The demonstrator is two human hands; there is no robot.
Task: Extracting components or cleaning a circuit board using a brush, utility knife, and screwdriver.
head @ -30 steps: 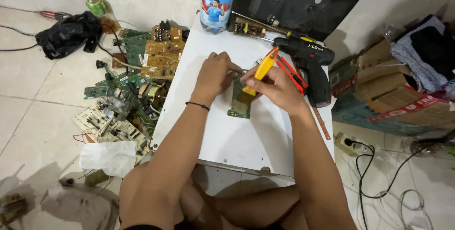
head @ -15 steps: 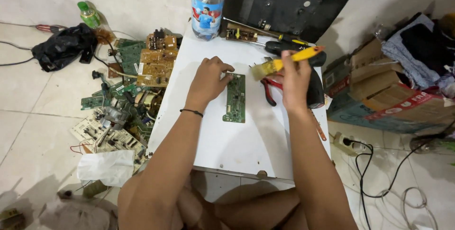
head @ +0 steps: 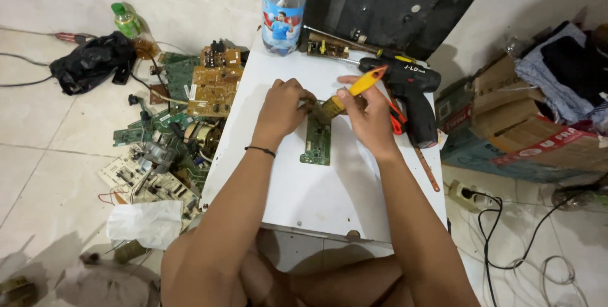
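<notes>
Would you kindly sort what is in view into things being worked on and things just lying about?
In hand: green circuit board, steadied by left hand; yellow-handled tool in right hand.
Lying about: black drill, cut plastic bottle, circuit-board pile, cardboard boxes.

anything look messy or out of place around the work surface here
Yes. A heap of loose circuit boards lies jumbled on the floor left of the white table, some overlapping and tilted. The left hand and right hand work on one green board lying flat on the table.
</notes>
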